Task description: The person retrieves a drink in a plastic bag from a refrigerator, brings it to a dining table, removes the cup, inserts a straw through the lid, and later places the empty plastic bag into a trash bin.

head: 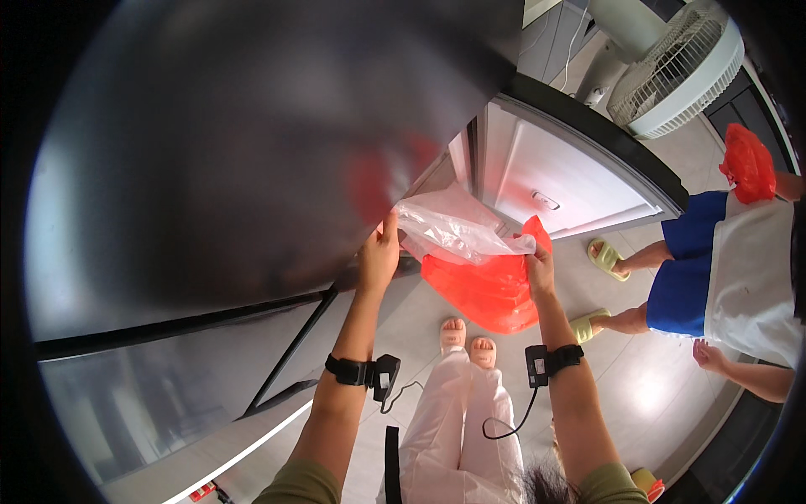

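Observation:
A clear plastic bag (450,234) is stretched between my two hands, above a red plastic bag (482,293) that hangs full and rounded. My left hand (378,258) pinches the clear bag's left edge, close against the dark glossy panel. On the other side my right hand (540,268) grips the clear bag's right end, and a red corner of plastic sticks up by its fingers. Whether the clear bag lies inside the red one cannot be made out. Both bags are in front of the low opening of a refrigerator, beside its open door (567,173).
The dark panel (252,157) of the refrigerator fills the upper left. A white fan (677,75) stands beyond the open door. At the right stands another person (749,271) in blue shorts, holding up a second red bag (749,164). Tiled floor (604,378) lies below.

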`<control>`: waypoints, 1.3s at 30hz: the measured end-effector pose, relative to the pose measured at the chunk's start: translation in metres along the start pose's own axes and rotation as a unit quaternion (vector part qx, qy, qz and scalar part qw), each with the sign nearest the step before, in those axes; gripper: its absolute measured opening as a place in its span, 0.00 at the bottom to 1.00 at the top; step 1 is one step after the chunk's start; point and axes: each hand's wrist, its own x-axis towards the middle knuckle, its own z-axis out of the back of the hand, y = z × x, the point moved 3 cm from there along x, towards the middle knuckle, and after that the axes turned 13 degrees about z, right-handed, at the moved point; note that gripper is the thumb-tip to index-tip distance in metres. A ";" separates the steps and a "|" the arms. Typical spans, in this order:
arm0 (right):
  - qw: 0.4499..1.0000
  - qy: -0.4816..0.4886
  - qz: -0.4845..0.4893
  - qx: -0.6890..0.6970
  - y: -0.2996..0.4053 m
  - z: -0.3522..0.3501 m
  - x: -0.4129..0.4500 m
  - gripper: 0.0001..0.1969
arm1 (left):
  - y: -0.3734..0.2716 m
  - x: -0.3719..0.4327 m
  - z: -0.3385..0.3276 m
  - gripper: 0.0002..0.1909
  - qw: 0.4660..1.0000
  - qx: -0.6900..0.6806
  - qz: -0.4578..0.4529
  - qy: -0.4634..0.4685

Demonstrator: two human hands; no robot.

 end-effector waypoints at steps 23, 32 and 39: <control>0.983 -0.051 -0.014 0.179 0.063 0.120 -0.211 0.29 | 0.066 -0.273 -0.093 0.12 0.791 -0.193 0.244 0.527; 0.955 -0.091 -0.207 0.192 0.100 0.150 -0.334 0.28 | 0.155 -0.304 -0.066 0.35 0.531 -0.030 0.526 0.663; 0.944 -0.089 -0.229 0.219 0.089 0.135 -0.327 0.27 | 0.200 -0.310 -0.131 0.28 0.718 -0.218 0.479 0.456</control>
